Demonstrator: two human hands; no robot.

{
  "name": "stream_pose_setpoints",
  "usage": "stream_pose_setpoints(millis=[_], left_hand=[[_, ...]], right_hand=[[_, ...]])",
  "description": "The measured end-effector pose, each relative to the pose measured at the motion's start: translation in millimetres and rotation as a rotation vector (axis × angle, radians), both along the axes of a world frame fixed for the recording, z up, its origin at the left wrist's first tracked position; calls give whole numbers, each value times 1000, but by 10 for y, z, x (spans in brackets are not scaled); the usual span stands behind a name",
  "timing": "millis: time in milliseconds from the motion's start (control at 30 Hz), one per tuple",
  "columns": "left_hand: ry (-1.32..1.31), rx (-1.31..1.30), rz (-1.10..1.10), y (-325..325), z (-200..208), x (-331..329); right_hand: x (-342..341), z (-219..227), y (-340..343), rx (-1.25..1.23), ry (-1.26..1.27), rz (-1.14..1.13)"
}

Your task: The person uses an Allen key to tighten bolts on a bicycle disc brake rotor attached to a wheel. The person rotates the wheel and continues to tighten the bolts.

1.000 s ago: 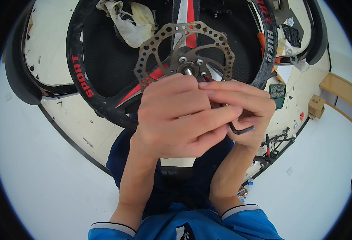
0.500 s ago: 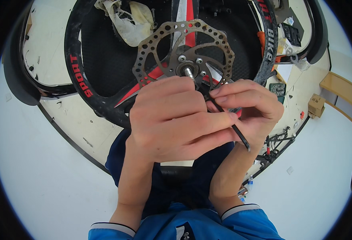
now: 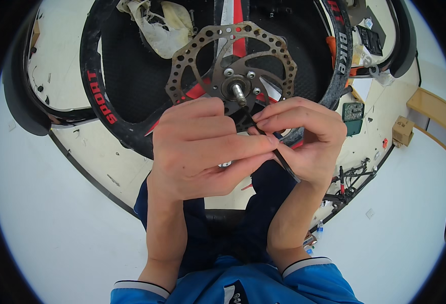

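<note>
Both hands meet over the near part of a metal disc brake rotor (image 3: 285, 63), bolted to the hub of a black wheel (image 3: 92, 61). A threaded axle (image 3: 238, 94) sticks up from the hub. My right hand (image 3: 309, 134) pinches a slender black rod (image 3: 286, 166) between thumb and fingers. My left hand (image 3: 195, 147) is closed, its index fingertip pressed against the rod beside the right thumb. The rod slants down to the right, its lower end free. Its upper end lies near the axle, partly covered by fingers, so its exact kind cannot be told.
A soiled whitish glove or cloth (image 3: 169, 30) lies on the dark surface inside the wheel rim. Right of the wheel are a green case (image 3: 353, 112) and a black tool box (image 3: 370, 41). A cardboard box (image 3: 402, 129) and bicycle parts (image 3: 352, 182) stand farther right.
Both hands have shifted slightly left and up with the black rod between them. More of the axle shows now. The wheel and rotor have barely moved.
</note>
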State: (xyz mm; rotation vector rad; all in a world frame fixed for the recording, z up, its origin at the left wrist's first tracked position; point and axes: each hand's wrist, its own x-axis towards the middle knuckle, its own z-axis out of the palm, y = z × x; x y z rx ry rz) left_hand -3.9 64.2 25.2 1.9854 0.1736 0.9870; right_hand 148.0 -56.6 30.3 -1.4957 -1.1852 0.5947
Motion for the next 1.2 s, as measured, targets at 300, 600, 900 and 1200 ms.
stream_pose_setpoints(millis=[300,600,900,1200], left_hand=[[28,-23,15,-10,-4,-8],[42,-32,1,-37,40,11],[88,-135,54,-51,102,2],[62,-57,68,-17,69,3]], right_hand=[[-12,20,14,-29,4,-14],[-30,19,39,-17,-50,-32],[-62,-6,65,40,-87,-17],[-58,7,84,-1,6,23]])
